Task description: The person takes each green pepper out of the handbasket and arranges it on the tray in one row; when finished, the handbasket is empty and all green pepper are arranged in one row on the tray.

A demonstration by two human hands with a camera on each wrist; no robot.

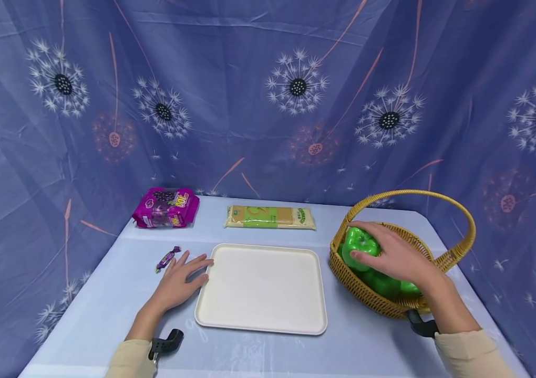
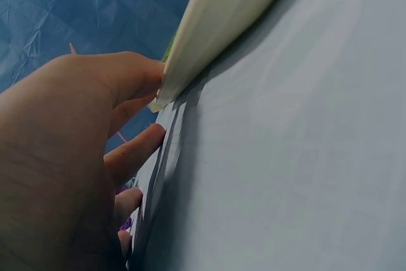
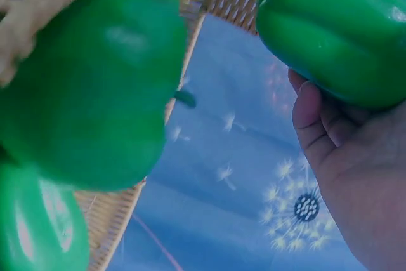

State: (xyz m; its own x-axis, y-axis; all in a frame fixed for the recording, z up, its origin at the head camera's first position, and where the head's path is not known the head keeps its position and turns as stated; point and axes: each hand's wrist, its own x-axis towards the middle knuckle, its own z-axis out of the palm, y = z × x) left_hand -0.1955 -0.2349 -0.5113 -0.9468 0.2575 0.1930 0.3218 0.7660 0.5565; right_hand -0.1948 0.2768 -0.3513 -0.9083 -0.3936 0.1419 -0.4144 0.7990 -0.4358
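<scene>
My right hand (image 1: 400,257) grips a green bell pepper (image 1: 360,244) at the left side of a wicker basket (image 1: 360,291), thumb on the near side and fingers over the far side. In the right wrist view the held pepper (image 3: 336,30) shows apart from another green pepper (image 3: 95,93) in the basket. More green peppers (image 1: 383,283) lie below the hand, partly covered by it. My left hand (image 1: 178,281) rests at the left edge of a white tray (image 1: 260,289), fingers spread and fingertips at the rim (image 2: 190,49).
A purple-wrapped candy (image 1: 167,259) lies just beyond the left hand. Behind it stands a purple snack bag (image 1: 166,208). A flat pack of noodles (image 1: 270,217) lies behind the tray. The basket's tall handle (image 1: 462,210) arches over the right arm's far side.
</scene>
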